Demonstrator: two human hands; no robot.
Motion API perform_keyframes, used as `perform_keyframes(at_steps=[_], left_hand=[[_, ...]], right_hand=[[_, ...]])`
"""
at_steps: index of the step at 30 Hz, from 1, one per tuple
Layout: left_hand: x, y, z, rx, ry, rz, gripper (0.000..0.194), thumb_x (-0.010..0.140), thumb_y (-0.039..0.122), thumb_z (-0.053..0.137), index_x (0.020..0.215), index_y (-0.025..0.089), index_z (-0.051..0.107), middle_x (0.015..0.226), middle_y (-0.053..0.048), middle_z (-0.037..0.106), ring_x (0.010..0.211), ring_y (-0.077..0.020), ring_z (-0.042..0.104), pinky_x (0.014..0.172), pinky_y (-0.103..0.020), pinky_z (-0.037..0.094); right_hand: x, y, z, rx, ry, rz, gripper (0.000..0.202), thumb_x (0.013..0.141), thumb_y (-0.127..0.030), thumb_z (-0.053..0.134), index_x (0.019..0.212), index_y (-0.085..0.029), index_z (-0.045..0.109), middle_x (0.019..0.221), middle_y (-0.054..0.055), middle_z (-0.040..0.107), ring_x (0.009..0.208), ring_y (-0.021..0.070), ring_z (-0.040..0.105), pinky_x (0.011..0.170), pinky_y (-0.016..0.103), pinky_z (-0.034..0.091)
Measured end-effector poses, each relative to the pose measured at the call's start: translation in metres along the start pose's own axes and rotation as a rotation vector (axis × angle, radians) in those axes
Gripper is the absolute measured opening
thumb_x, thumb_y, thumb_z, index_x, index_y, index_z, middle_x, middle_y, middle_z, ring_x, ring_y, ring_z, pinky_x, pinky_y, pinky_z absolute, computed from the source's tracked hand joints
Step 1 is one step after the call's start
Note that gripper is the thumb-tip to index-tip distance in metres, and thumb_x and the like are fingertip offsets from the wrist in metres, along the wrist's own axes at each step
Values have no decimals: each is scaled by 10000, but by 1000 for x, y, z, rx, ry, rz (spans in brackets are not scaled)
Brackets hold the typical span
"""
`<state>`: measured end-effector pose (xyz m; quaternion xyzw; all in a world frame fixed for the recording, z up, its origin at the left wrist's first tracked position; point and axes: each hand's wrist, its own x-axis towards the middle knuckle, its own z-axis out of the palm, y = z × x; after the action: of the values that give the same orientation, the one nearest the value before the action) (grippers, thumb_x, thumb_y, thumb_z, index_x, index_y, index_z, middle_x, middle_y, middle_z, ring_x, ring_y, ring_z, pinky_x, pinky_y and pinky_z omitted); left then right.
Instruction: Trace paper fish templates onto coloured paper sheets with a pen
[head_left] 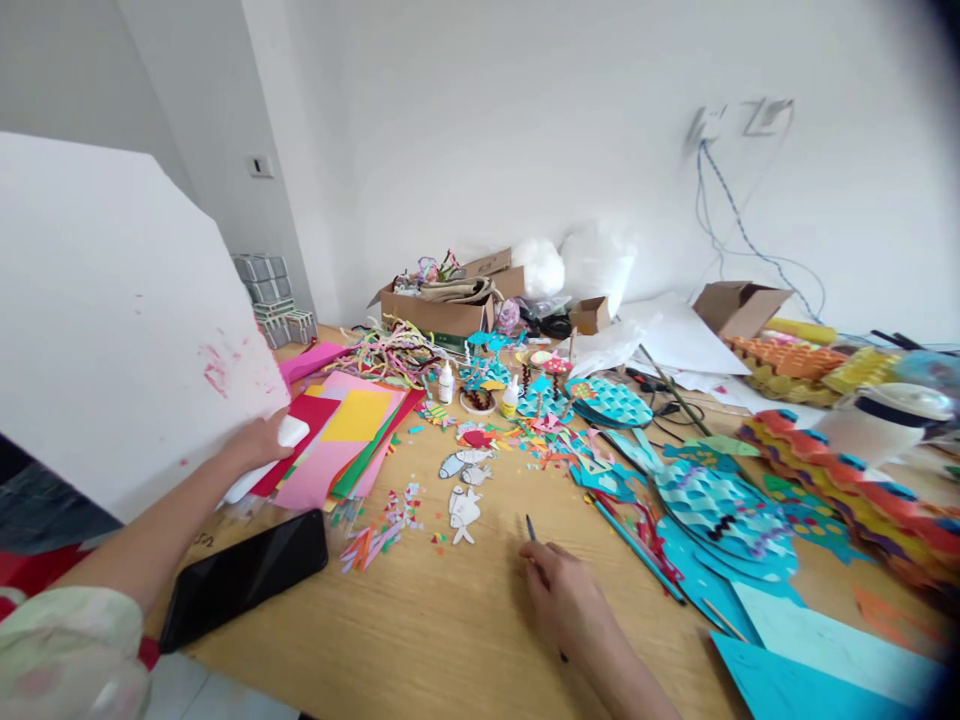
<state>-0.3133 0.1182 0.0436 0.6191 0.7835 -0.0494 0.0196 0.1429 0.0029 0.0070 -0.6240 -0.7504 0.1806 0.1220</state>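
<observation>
My right hand (559, 590) is closed around a slim dark pen (531, 528) over the bare wood, its tip pointing away from me. Ahead and to the left of it lie white paper fish cutouts (465, 513), some with drawn details and grey-blue shading. My left hand (262, 440) grips a white rounded object (292, 432) beside a stack of coloured paper (352, 420); most of its fingers are hidden. Against that arm rises a large white sheet (127, 330) with pink smudges. Below the hand is a black phone (244, 578).
Paper scraps (401, 510) and two small glue bottles (445, 382) stand mid-table (420, 640). On the right are blue paper crafts (724, 520), painted egg trays (855, 480) and a white jug (885, 420). A cardboard box (442, 312) with pipe cleaners (390, 350) sits near the wall.
</observation>
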Motion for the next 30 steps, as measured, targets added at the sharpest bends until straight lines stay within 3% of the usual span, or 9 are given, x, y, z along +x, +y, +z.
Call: perform_keyframes(at_steps=[4,8,11,15,19,22,30], left_hand=[[-1,-3,1,26,14,28,758,745,349,518,1371,85,182,1165,-196,547,1021,-304,553,811,-320,397],[-4,-9,-2,34,25,38,758,741,358,503,1372,92,179,1083,-171,585,975,-292,573,784,-316,408],[-7,-12,-11,32,42,35,770,748,386,489,1379,89,163,1033,-154,596,952,-292,579,786,-322,409],[-9,-15,-27,23,69,38,796,749,418,488,1388,99,136,1044,-155,583,964,-294,571,794,-323,407],[-8,-16,-40,13,99,41,802,748,431,483,1395,125,120,1068,-161,570,990,-306,562,798,-330,404],[-8,-17,-46,9,112,28,841,720,454,508,1397,145,117,1082,-153,568,1013,-315,558,800,-333,403],[-11,-9,-63,14,138,2,828,714,433,496,1391,112,144,1061,-167,572,974,-321,572,786,-337,407]], right_hand=[[-7,-6,-13,-221,-136,51,316,867,-140,347,843,-172,661,861,100,629,712,183,636,570,240,377],[-5,-16,-29,-265,-130,-15,257,845,-150,399,858,-183,654,924,97,617,783,202,634,611,252,388],[12,-39,-42,-129,-135,-163,269,796,-114,449,963,-204,640,985,68,619,826,164,623,666,228,404],[53,-98,-43,-53,-110,-487,238,817,-136,451,934,-186,652,940,60,638,875,157,599,737,227,413],[99,-171,-15,-108,-70,-773,244,802,-151,483,992,-177,633,997,66,634,918,172,584,776,247,432],[125,-217,15,-186,-66,-888,260,790,-233,522,1011,-130,614,1014,105,621,938,211,572,788,294,460],[149,-296,77,-215,-137,-805,474,726,-412,615,1069,-87,577,1100,170,589,1007,307,548,831,467,451]])
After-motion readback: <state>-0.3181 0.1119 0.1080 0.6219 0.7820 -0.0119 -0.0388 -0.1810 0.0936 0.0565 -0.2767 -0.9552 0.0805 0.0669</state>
